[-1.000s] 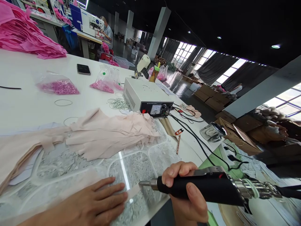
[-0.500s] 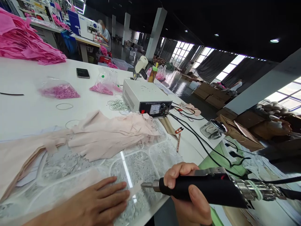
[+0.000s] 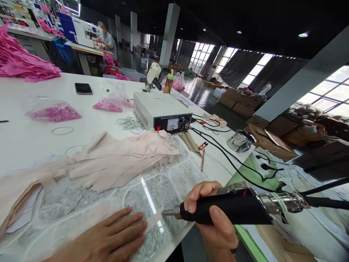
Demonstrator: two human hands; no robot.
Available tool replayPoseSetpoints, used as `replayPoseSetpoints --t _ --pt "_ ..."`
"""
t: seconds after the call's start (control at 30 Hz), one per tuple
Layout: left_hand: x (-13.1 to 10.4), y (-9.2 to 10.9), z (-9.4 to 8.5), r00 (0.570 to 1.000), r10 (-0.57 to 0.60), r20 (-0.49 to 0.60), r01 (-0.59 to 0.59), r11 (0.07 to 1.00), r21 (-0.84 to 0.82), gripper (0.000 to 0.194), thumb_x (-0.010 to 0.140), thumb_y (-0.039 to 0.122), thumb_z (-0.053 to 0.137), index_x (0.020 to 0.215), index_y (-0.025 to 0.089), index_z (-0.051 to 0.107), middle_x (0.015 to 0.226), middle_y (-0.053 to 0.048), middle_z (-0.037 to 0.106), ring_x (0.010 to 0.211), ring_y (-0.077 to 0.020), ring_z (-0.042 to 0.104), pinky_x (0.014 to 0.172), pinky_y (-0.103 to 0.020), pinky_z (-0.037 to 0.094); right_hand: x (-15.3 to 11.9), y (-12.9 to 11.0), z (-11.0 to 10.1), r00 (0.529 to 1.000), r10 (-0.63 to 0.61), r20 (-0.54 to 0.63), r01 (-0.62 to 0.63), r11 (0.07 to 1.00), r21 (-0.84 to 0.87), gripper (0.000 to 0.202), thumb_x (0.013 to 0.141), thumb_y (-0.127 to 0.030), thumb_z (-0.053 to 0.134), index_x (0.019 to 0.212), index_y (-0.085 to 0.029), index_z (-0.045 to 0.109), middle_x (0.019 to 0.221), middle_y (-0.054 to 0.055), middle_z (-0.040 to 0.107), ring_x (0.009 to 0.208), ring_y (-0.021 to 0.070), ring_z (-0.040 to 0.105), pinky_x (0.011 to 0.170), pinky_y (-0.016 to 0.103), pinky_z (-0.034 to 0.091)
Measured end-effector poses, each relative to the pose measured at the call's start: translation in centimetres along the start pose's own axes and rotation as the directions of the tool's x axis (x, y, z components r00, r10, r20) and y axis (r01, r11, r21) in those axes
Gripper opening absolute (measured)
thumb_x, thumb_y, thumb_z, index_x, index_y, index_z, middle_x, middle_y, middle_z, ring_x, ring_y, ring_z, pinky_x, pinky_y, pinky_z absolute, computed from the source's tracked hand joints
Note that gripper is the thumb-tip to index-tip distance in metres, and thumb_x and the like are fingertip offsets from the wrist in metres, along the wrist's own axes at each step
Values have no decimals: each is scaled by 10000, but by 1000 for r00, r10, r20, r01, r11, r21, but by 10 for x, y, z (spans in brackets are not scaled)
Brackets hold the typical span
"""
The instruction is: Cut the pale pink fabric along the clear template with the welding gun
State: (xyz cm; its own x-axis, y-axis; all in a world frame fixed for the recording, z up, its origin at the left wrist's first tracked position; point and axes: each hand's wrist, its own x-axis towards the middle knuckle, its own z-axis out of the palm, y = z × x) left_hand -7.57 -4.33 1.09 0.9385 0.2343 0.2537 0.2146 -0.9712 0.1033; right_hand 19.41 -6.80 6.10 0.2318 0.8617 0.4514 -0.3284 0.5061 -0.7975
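Observation:
My right hand (image 3: 215, 218) is wrapped round a black handheld ultrasonic welder (image 3: 226, 209) with a pointed metal tip. The tip points left and lies at the end of a pale pink fabric strip (image 3: 154, 221). Whether it touches the strip I cannot tell. Flat on the glossy mat (image 3: 152, 193), my left hand (image 3: 111, 236) has its fingers stretched out, fingertips beside the strip and just left of the tip. Beyond it, a pile of pale pink fabric pieces (image 3: 125, 156) is spread over the mat. More fabric (image 3: 19, 185) lies at the left.
A white control box (image 3: 163, 109) stands behind the fabric, with black cables (image 3: 223, 156) running toward the tool. Nearby are orange thread snips (image 3: 203, 146), a pencil (image 3: 203, 160) and a glass jar (image 3: 241, 141). Bags of pink pieces (image 3: 54, 111) and a phone (image 3: 83, 88) lie farther left. A co-worker (image 3: 107, 38) sits behind.
The view has turned slightly, so the background sits farther left. Both hands and the welder keep nearly the same places over the mat.

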Motion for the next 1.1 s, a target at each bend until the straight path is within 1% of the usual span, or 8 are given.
replayPoseSetpoints --t 0.1,0.23,0.43,0.6,0.67,0.8,0.97,1.1 --pt "4 1 -4 1000 14 7 -14 1000 26 584 999 220 586 1544 259 380 1492 10 521 1412 -197 447 1200 -310 325 0 1 -1 1000 -4 -5 4 1000 6 176 822 -366 652 921 -223 678 756 31 644 539 145 595 489 290 506" --pt "9 3 -12 1000 -11 -9 11 999 -39 558 983 219 620 1510 261 442 1472 24 544 1378 -173 493 1193 -258 326 -1 1 0 1000 1 -5 0 999 33 180 814 -350 653 930 -215 681 777 35 637 553 136 596 499 277 510" --pt "9 3 -13 1000 -7 10 7 999 -34 528 1003 232 590 1510 248 442 1465 12 559 1390 -180 484 1197 -279 339 -3 -1 10 1000 10 28 -11 999 41 184 824 -370 647 929 -222 679 775 30 628 554 129 602 506 265 506" --pt "13 2 -16 1000 9 16 -9 1000 -13 497 995 221 590 1480 225 479 1494 21 523 1388 -173 488 1207 -274 314 -5 2 16 998 31 61 -32 999 15 185 834 -392 649 929 -235 664 782 27 627 539 136 598 502 283 510" --pt "14 2 -17 1000 8 -1 -8 1000 -22 495 989 220 602 1471 219 489 1488 19 532 1380 -167 497 1211 -263 305 -6 4 18 998 28 62 -29 999 16 183 833 -390 644 926 -234 661 782 28 625 536 138 597 496 285 509" --pt "15 3 -19 1000 1 11 0 1000 -21 475 996 215 589 1462 216 498 1460 15 566 1379 -160 498 1217 -254 283 -5 7 21 998 12 67 -13 1000 15 181 831 -383 638 924 -230 664 770 26 625 529 133 596 493 275 502" --pt "13 4 -19 999 -28 -20 26 993 -113 526 985 205 604 1491 245 467 1428 10 598 1371 -165 508 1212 -267 306 -4 6 23 997 22 72 -21 1000 -7 183 835 -394 641 920 -233 657 767 27 625 521 140 592 483 285 501" --pt "13 3 -19 1000 -3 1 3 998 -65 481 1004 227 581 1475 218 486 1453 7 572 1380 -163 496 1215 -262 292 -5 7 22 997 20 80 -19 1000 -6 174 838 -387 639 924 -236 654 773 26 628 529 137 599 492 280 506"
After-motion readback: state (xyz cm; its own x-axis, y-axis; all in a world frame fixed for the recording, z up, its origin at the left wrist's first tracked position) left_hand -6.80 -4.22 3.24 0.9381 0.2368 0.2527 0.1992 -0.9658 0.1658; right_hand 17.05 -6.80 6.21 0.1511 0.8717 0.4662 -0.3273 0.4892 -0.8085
